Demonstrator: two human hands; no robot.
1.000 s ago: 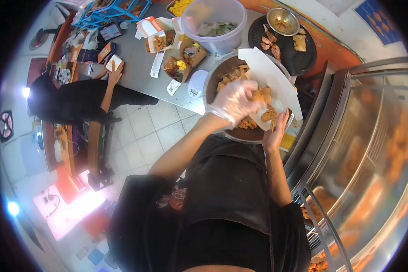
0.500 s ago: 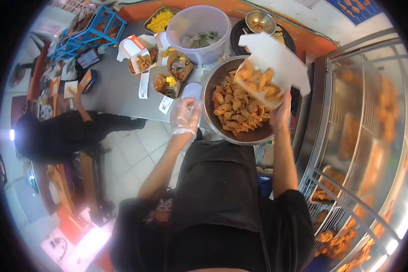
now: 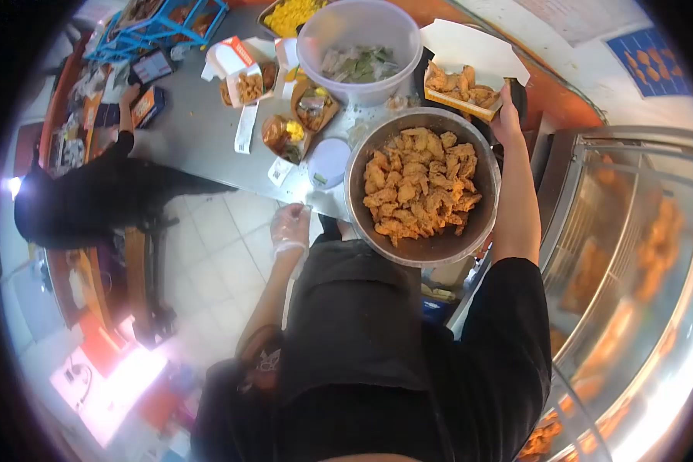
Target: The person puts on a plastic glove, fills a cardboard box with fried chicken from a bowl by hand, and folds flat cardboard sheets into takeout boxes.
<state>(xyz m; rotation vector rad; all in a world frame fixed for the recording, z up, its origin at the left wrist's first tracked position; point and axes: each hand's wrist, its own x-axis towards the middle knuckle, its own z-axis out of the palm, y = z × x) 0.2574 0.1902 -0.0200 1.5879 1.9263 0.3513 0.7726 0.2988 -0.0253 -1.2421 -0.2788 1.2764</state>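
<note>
In my right hand (image 3: 508, 122) is a white takeaway box (image 3: 477, 54), lid up, with fried chicken pieces (image 3: 460, 83) inside. I grip it by its right side, behind the big metal bowl. That bowl (image 3: 356, 219) is heaped with fried chicken (image 3: 420, 181) and stands right in front of me. My left hand (image 3: 291, 227), in a clear plastic glove, hangs by the table's front edge, left of the bowl. Its fingers look curled in, and nothing shows in them.
A translucent tub (image 3: 358, 92) with green leaves stands behind the bowl. Filled food boxes (image 3: 316, 108), a receipt (image 3: 246, 129) and a round lid (image 3: 329, 163) lie left. A glass display cabinet (image 3: 593, 269) flanks my right. Another person (image 3: 115, 196) works at far left.
My right hand has carried the box from over the bowl to behind it, and the box now sits more level. My gloved left hand has drawn back toward me, and its fingers have curled.
</note>
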